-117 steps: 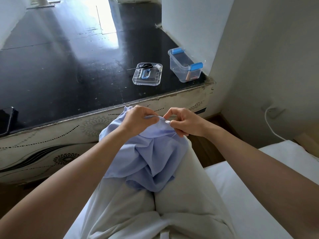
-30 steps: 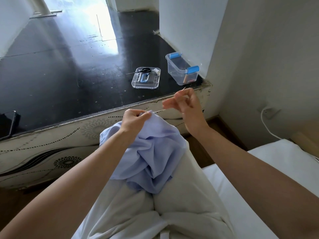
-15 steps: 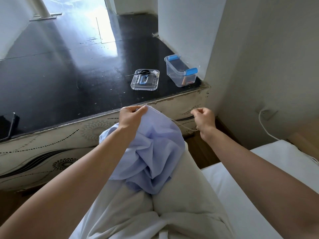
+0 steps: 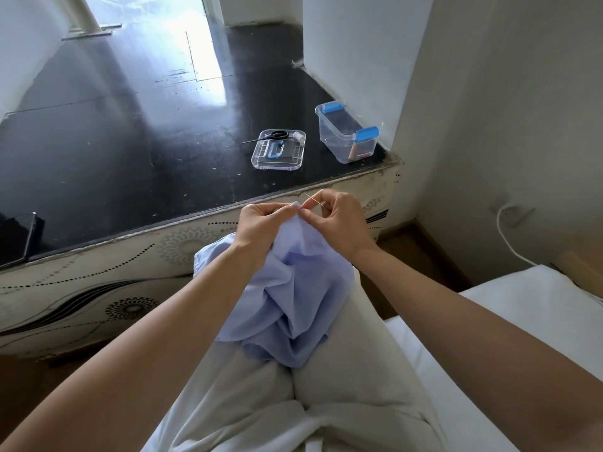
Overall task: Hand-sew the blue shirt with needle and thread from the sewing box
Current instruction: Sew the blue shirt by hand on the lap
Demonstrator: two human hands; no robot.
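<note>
The blue shirt point(image 4: 293, 288) lies bunched on the person's lap, centre of frame, over white trousers point(image 4: 352, 380); left hand point(image 4: 261, 223) grips its top fold, fingers curled round the cloth; right hand point(image 4: 339, 220) just beside, pinching a needle point(image 4: 314, 200) btw. thumb and fingers, the tip at the fold's edge; above, on the black surface point(image 4: 130, 125), the clear sewing box point(image 4: 332, 138) w/ blue clips stands open at upper right; its lid point(image 4: 277, 167) lies near, holding scissors point(image 4: 277, 135) and a white spool point(image 4: 297, 136); a phone point(image 4: 19, 236) at left edge.
</note>
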